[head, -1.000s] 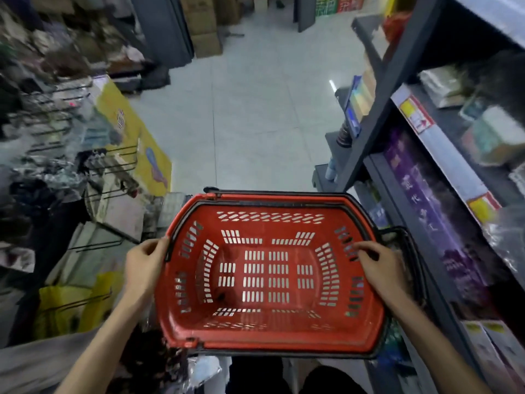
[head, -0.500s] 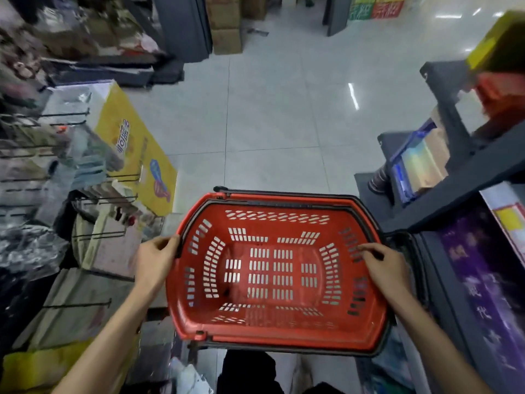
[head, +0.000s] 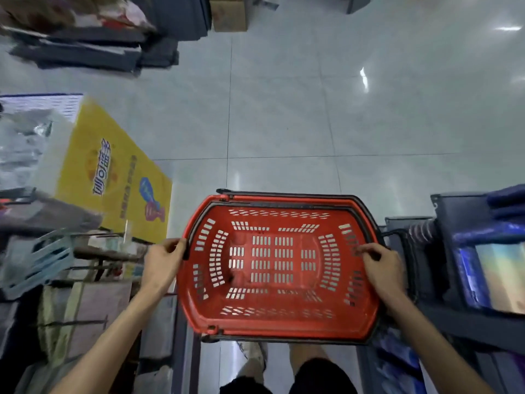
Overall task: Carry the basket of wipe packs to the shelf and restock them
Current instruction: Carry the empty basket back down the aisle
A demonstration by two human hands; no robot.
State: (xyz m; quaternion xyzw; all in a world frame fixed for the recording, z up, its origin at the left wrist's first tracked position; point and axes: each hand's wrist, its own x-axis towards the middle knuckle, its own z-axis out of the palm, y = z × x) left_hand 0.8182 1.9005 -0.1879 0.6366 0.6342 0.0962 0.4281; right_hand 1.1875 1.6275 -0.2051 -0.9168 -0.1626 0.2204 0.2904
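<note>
1. Both hands are closed on the basket: my left hand (head: 163, 260) curls round the left rim, and my right hand (head: 383, 268) hooks its fingers over the right rim.
2. Between them, the red basket (head: 278, 322) sits roughly level in front of my waist, above my black shorts (head: 321, 376) and one shoe (head: 252, 356). Its slotted floor shows whole, and a black handle (head: 284, 204) lies folded along the far rim.
3. Just right of my right hand stands a dark shelf unit (head: 454, 317), close to the basket's right end. It holds blue packs (head: 500, 277), which are blurred.
4. Left of my left hand, a rack of hooks (head: 93, 251) with packaged goods crowds in, too blurred to read. A yellow sign panel (head: 119, 177) stands beyond it.
5. Ahead, pale glossy floor tiles (head: 284, 109) stretch down the aisle and catch glare from the lights.
6. At the far end sit a cardboard box (head: 228, 17) and dark shelving (head: 85, 52).
</note>
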